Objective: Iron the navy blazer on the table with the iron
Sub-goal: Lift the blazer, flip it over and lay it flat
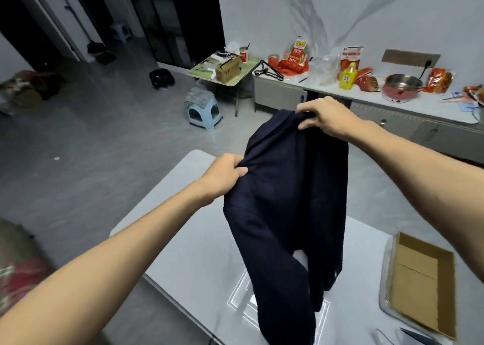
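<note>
The navy blazer [288,200] hangs upright above the white table [188,240], its lower hem and one sleeve reaching down to the tabletop. My left hand [225,174] grips a bunch of fabric at the blazer's left shoulder. My right hand [324,116] grips the top edge near the collar, higher and farther away. No iron is in view.
A flat cardboard box [421,281] lies in a tray at the table's right edge. Behind stands a counter [408,103] with snack bags, a yellow bottle, a red pot and a hanger. A blue stool [204,111] and small folding table [222,72] stand on the floor at left.
</note>
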Tool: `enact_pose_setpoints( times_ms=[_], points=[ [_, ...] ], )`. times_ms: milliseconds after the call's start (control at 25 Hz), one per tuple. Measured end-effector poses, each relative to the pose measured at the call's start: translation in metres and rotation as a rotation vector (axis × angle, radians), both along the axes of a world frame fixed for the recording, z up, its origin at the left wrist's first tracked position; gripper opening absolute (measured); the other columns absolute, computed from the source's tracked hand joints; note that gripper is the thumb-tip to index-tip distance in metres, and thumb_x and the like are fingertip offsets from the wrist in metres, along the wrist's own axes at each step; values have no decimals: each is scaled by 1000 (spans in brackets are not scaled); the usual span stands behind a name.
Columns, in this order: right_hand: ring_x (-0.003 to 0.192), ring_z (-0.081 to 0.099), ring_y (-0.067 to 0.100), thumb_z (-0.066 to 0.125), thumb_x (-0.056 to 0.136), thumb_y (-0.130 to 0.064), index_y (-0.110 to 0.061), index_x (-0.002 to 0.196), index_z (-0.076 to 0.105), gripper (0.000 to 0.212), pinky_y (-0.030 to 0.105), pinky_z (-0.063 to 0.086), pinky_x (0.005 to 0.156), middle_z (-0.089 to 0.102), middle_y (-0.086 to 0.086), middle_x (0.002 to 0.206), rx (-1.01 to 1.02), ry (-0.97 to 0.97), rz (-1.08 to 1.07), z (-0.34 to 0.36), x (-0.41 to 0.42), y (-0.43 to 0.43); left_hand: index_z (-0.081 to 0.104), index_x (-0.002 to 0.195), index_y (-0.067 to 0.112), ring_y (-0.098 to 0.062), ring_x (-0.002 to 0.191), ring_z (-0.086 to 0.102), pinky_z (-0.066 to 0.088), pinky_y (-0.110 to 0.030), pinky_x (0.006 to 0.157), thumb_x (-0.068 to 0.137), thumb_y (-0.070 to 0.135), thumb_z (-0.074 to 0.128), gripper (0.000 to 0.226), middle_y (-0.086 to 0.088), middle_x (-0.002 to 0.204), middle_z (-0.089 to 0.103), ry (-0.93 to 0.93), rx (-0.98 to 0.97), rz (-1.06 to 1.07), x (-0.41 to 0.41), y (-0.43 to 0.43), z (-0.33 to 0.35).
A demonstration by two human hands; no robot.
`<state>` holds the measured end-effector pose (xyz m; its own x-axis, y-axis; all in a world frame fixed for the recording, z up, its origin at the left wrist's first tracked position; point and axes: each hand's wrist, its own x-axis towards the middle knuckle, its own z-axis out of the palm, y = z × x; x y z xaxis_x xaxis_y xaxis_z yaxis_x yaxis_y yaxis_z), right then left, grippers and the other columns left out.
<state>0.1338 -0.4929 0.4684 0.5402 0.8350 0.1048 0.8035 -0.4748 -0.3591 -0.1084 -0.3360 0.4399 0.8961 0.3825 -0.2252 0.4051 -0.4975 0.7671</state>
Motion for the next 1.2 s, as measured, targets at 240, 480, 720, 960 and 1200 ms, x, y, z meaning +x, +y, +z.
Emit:
enact_pose_setpoints(
  times_ms=[240,480,720,960,1200],
  points=[
    [103,57,32,72,85,-28,-21,108,66,25,32,37,73,66,6,98,-274,110,145,-164,-19,145,66,99,6,-14,79,66,52,-28,70,95,0,41,26,1,91,71,320,-454,132,-29,93,-184],
    [109,56,28,60,94,-27,-21,123,57,30,36,43,84,63,5,115,-390,285,117,-409,-72,270,64,109,7,-33,96,67,57,-47,86,87,-2,40,33,-14,105,70,626,-394,353,-60,210,-392],
    [111,52,23,64,89,-22,-19,136,46,50,36,45,96,45,3,134,-227,311,-268,-515,-111,193,41,138,10,-31,112,54,47,-38,86,86,4,55,54,-12,135,46,552,339,167,-38,254,-474],
    [111,48,16,64,85,-54,-25,128,49,54,29,39,95,50,-5,117,-630,548,-366,-563,-133,31,29,152,23,-27,144,26,18,-39,121,87,12,65,75,-9,157,25,161,789,-936,53,193,-529],
    [80,56,11,54,97,-32,-25,85,52,14,25,38,70,57,-12,84,-397,477,-401,-588,-159,-3,62,122,25,-19,104,59,48,-35,93,94,22,64,28,5,117,64,24,847,-1033,65,159,-556]
  ],
)
